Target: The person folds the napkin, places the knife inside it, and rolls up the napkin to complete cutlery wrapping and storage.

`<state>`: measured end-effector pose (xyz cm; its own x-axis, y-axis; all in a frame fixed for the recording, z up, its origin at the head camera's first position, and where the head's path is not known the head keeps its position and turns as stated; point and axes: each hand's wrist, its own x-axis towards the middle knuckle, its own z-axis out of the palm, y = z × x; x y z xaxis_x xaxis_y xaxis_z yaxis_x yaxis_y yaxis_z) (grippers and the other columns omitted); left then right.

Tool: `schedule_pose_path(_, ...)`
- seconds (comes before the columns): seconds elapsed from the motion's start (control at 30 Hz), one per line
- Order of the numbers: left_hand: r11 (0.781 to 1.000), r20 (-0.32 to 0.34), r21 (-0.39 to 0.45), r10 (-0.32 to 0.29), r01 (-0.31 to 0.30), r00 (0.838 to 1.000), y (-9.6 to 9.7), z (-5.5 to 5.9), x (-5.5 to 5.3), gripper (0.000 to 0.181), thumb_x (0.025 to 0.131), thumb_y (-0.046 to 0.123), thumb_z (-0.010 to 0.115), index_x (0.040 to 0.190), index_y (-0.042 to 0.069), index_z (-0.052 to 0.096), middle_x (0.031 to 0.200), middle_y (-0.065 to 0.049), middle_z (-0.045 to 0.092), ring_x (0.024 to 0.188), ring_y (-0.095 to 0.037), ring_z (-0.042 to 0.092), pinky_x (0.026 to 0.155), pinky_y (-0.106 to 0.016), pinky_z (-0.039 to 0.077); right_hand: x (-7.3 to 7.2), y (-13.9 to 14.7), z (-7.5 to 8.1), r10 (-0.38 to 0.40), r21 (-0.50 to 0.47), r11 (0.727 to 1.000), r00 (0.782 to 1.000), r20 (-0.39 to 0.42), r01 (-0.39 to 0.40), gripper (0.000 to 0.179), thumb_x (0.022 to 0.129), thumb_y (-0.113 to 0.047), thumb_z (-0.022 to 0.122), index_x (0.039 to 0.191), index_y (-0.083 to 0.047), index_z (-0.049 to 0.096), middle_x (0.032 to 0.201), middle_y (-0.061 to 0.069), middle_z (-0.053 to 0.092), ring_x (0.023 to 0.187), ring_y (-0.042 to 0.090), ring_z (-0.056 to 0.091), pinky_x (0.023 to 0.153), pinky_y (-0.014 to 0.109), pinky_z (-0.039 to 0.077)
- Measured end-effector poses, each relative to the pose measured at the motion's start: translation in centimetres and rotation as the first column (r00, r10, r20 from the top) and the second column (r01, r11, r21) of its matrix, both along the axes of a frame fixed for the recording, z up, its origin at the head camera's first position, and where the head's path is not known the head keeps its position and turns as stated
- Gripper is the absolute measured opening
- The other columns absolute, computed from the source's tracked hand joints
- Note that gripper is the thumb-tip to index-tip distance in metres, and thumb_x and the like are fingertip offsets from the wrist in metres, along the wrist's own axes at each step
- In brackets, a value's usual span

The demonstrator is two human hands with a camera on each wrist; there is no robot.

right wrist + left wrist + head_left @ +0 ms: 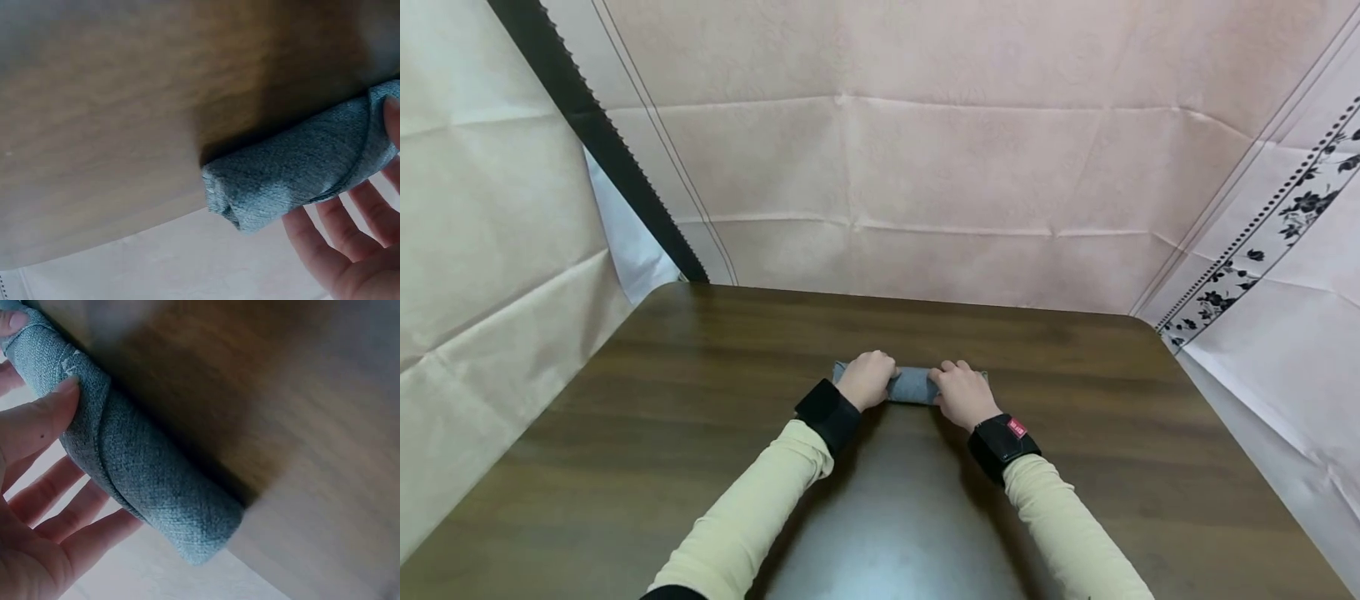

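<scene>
A blue-grey woven cloth (913, 386), rolled into a thick tube, lies crosswise on the brown table. My left hand (867, 380) grips its left part. In the left wrist view the thumb presses the near side of the rolled cloth (165, 469), by a loose slanting edge, with fingers spread along the far side. Toward the other end, my right hand (964, 394) holds the roll in the same way. The right wrist view shows the cloth's end (219, 197) with its layers folded inward, fingers behind it and part of the thumb at the frame's edge.
The wood-grain table (625, 433) has rounded far corners. Beyond its far edge hangs a creased pale sheet (925, 192), with a black strip (617, 158) at left and a floral border (1270, 242) at right. Black bands circle both wrists.
</scene>
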<state>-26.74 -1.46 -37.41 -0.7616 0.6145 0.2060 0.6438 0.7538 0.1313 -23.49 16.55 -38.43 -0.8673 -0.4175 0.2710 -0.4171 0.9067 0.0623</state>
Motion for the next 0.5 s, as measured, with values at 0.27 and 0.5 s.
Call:
schedule_pose_path(0.27, 0.999, 0.129, 0.025, 0.042, -0.046, 0.991, 0.3, 0.1, -1.5, 0.032, 0.079, 0.0, 0.068, 0.11, 0.006, 0.068, 0.108, -0.01, 0.065, 0.097, -0.025, 0.061, 0.079, -0.032, 0.049, -0.9, 0.4, -0.8, -0.052, -0.075, 0.996, 0.999, -0.005, 0.051, 0.035, 0.074, -0.011, 0.076, 0.108, -0.007, 0.067, 0.099, 0.012, 0.063, 0.091, 0.031, 0.058, 0.072, 0.043, 0.05)
schedule_pose_path(0.5, 0.982, 0.166, 0.112, 0.129, -0.149, 0.978, -1.2, -1.0, -0.8, 0.048, 0.095, 0.03, 0.051, 0.135, 0.004, 0.045, 0.136, -0.018, 0.044, 0.127, -0.03, 0.04, 0.101, -0.047, 0.032, 0.5, -1.0, -0.6, -0.194, -0.215, 0.956, 0.98, 0.049, 0.2, 0.048, 0.087, -0.033, 0.063, 0.126, -0.007, 0.056, 0.126, 0.019, 0.053, 0.118, 0.038, 0.045, 0.091, 0.057, 0.038)
